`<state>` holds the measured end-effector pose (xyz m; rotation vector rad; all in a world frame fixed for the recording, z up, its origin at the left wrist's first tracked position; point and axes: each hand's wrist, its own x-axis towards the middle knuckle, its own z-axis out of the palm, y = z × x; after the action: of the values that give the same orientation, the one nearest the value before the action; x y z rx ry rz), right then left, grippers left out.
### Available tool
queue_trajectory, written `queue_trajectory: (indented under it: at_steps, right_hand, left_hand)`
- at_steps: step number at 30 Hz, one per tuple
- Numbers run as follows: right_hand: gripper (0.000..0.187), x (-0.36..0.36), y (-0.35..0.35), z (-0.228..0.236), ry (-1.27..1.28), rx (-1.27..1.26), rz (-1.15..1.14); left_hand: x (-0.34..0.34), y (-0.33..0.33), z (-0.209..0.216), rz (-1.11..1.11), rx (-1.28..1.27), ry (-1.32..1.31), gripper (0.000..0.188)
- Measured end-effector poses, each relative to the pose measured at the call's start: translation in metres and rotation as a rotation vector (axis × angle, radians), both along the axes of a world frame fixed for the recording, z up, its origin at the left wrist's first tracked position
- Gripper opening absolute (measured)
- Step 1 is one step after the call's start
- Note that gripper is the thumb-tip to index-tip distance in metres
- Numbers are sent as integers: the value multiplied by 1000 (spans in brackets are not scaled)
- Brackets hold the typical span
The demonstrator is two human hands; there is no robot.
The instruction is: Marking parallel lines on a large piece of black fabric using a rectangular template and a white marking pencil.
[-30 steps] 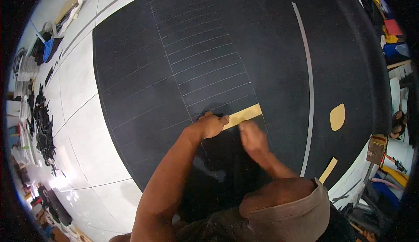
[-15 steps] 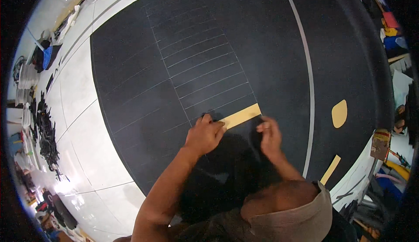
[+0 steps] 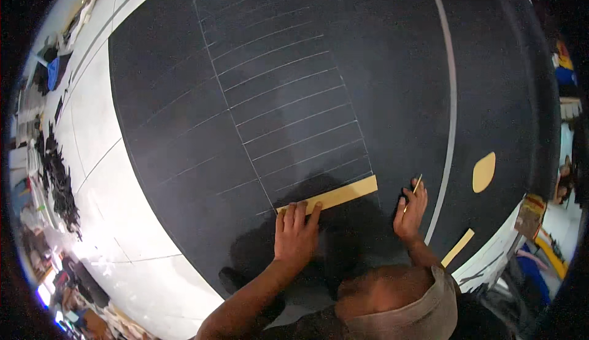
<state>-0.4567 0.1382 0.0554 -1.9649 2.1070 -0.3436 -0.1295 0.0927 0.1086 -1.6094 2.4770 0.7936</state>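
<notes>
A narrow pale-yellow strip (image 3: 347,195) lies slantwise on a large black sheet (image 3: 392,94). My left hand (image 3: 296,232) presses down on the strip's left part, fingertips spread along it and thumb at its lower edge. To the right of the strip, my right hand (image 3: 412,211) is raised a little and grips a thin yellowish pen (image 3: 418,186), its point upward. Thin pale lines run across the sheet in a ladder-like pattern between two long lines, and the strip sits below the lowest rungs.
A long grey strip (image 3: 452,107) lies on the sheet to the right. Beyond it are a rounded yellow template (image 3: 484,172) and a short yellow strip (image 3: 458,248). White tiled floor (image 3: 92,156) borders the sheet at left, with black scraps (image 3: 59,186) heaped there.
My right hand has drawn away to the right from the strip's end, and the pen now shows. My left hand's fingers have straightened over the strip. The whole view has shifted.
</notes>
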Motion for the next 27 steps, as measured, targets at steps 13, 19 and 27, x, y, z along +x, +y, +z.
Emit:
queue_trajectory:
  at_steps: [13, 19, 27]
  right_hand:
    - [23, -10, 6, -26, 20, -169, -13]
    - [27, -16, 5, -34, 91, -169, 52]
    - [31, -8, 3, -20, 136, -126, 31]
  left_hand:
    - [-43, 14, 9, 226, 329, -118, 69]
    - [-50, 25, -3, 343, 199, -33, 64]
    - [-57, 26, -2, 368, 200, -19, 70]
